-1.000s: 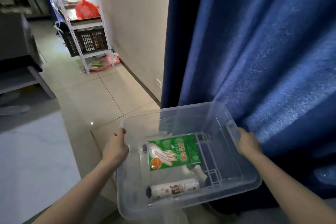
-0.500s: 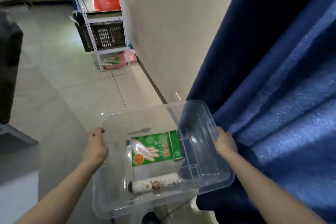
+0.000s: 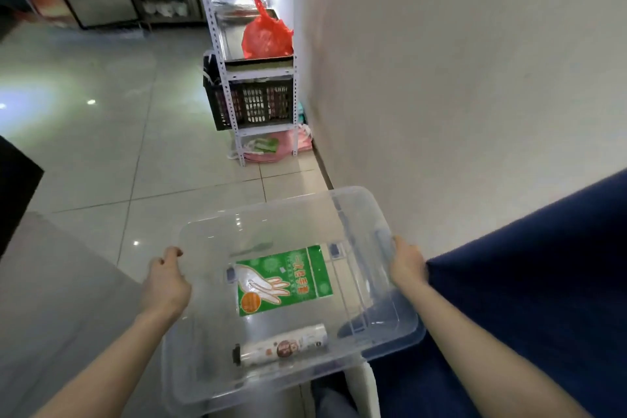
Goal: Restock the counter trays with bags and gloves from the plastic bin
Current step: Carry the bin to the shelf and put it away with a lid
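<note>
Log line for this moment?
holding bin | left hand grips rim | right hand grips rim | inside: glove packet, roll

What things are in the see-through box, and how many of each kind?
green glove pack: 1
white roll: 1
Total: 2 things in the plastic bin

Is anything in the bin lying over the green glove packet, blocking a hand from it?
Nothing visible covers the glove packet; it lies flat in the open bin, with the white roll apart from it, nearer the person. But the left hand and right hand each grip a side rim.
</note>
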Available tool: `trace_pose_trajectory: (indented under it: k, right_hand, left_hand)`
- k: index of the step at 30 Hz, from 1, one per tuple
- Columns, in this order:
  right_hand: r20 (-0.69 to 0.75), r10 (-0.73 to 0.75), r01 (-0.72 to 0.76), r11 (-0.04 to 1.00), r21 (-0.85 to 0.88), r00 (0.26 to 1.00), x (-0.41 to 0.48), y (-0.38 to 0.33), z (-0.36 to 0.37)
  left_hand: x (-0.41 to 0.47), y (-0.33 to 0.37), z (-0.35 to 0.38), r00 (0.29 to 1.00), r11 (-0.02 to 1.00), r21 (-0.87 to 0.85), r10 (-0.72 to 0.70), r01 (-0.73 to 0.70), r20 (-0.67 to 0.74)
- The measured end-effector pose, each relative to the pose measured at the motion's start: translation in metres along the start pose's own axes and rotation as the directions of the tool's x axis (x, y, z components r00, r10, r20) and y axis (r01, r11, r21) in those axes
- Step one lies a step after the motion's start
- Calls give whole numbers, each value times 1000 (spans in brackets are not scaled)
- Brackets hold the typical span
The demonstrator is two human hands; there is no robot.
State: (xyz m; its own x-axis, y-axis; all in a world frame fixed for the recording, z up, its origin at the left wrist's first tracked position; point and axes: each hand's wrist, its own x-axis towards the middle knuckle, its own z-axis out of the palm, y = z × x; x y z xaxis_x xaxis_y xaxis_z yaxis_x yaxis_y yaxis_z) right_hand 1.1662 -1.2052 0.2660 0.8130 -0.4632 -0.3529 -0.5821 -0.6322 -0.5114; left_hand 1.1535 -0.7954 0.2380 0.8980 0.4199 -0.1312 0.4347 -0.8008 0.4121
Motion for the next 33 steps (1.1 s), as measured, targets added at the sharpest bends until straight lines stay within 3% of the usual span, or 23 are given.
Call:
trace_pose_trajectory:
  k: [3,6,12,22,29,33]
  right_hand:
    - [87,-175,189,959,-209,981,66,-48,0]
    - [114,-210,233,940,-250,971,143,-111,0]
    - [183,-303,342,908,-241,935,259,-244,30]
    - [249,-398,456,855,-248,883,391,-482,140]
    - [305,-496,573,775,-266,813,451,-662,216]
    - [376,-528,622,759,-193,761,483,-761,271]
  left_hand:
    - [50,28,-4,999,998,54,-39,40,-22]
    - [109,61,-12,995,996,49,-76,79,-64]
    - [229,81,-29,981,985,-54,-171,167,-89]
    - [470,52,-61,952,954,-108,-290,280,-99]
    - [613,20,-115,898,912,-111,-408,394,-165]
    - [686,0,-145,847,875,-110,-484,471,-219]
